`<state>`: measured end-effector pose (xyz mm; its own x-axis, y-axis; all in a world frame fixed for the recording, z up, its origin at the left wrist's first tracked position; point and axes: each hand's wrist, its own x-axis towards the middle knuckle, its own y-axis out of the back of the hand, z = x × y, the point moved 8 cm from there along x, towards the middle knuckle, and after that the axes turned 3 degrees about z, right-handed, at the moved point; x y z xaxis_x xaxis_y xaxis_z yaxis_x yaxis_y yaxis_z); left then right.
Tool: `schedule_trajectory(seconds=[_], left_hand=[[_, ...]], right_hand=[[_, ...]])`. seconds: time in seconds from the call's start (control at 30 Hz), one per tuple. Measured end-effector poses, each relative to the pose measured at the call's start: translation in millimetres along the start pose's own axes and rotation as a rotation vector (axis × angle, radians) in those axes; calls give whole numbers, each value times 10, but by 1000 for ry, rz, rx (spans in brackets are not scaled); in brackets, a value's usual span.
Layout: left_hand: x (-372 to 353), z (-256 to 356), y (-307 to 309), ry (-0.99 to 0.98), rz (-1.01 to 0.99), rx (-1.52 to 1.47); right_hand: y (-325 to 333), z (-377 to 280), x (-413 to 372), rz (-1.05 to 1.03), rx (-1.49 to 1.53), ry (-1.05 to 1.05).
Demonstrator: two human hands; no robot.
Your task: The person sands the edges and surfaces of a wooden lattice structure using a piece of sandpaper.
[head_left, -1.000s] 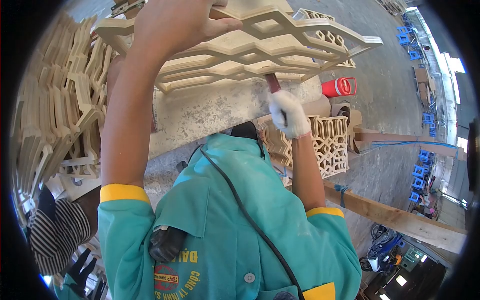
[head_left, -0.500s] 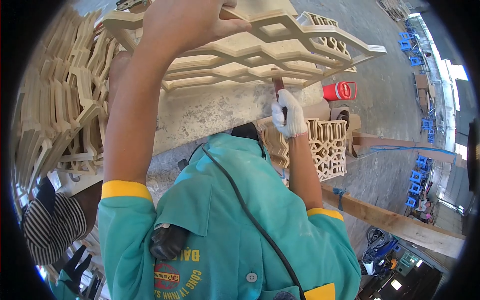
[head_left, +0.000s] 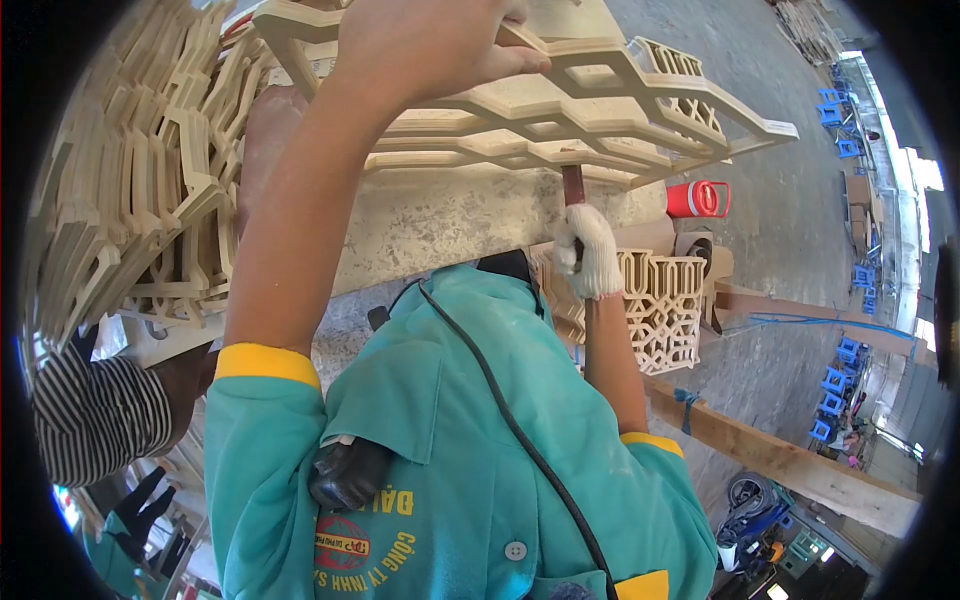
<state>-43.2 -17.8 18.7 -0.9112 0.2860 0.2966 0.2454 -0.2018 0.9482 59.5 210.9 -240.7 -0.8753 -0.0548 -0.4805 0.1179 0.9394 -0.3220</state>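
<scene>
My left hand (head_left: 440, 45), bare, grips the top bar of a pale wooden lattice panel (head_left: 600, 75), thumb over its near face. The panel stands tilted on a dusty, mottled worktable (head_left: 430, 220). In a white knitted glove, my right hand (head_left: 590, 250) is closed round a reddish-brown stick-like tool (head_left: 573, 185). The tool's upper end meets the panel's lower edge; its exact kind is not clear.
Many wooden lattice pieces (head_left: 150, 170) are stacked at left. More lattice panels (head_left: 665, 310) stand right of my body, near a red jug (head_left: 697, 199) and a wooden beam (head_left: 790, 450). A person in striped clothing (head_left: 110, 410) is at lower left.
The view has shifted slightly, so most things sit a little further right. My gloved hand and the tool sit slightly lower in view. Both hands keep their hold.
</scene>
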Motion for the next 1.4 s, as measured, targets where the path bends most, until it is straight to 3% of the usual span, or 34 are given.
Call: schedule_trajectory(seconds=[0.07,0.13,0.2,0.3,0.33,0.43,0.47,0.57,0.6,0.7,0.83,0.87,0.9,1.0,1.1,1.27,1.37,1.4], left_hand=[[15,7,-9,-4,-37,-37],[-5,10,21,-14,-14,-37],[-65,57,55,-44,67,2],[-91,60,52,-54,126,20],[-84,50,31,-33,89,24],[-55,69,30,-5,26,51],[-70,94,42,-6,39,67],[-45,47,-52,-40,53,40],[-36,29,-88,-55,54,22],[-69,29,-101,-89,93,7],[-55,42,-84,-118,113,16],[-39,32,-96,-116,119,6],[-38,17,-96,-110,126,-4],[-35,31,-93,-42,25,-14],[-50,48,-68,-83,76,-2],[-42,19,-66,-78,76,-21],[-40,19,-121,-80,118,-53],[-60,3,-120,-73,136,-53]], right_hand=[[236,-6,98,88,61,-20],[418,-86,25,84,-138,147],[344,-180,-303,128,-158,55],[402,-438,-580,149,-58,169],[408,-523,-682,184,103,182],[553,-802,-800,376,162,214],[517,-923,-822,278,142,304],[478,-1065,-842,246,149,332],[382,-1142,-842,123,162,364],[279,-1214,-696,100,15,312],[303,-1303,-400,195,51,301],[387,-1364,-384,214,121,215],[350,-1419,-315,-134,473,250],[-70,-1185,-419,138,161,177],[173,-1248,-393,230,152,245],[-201,-1124,-593,103,92,63],[144,-1410,-448,-213,530,130],[175,-1368,-480,-150,623,145]])
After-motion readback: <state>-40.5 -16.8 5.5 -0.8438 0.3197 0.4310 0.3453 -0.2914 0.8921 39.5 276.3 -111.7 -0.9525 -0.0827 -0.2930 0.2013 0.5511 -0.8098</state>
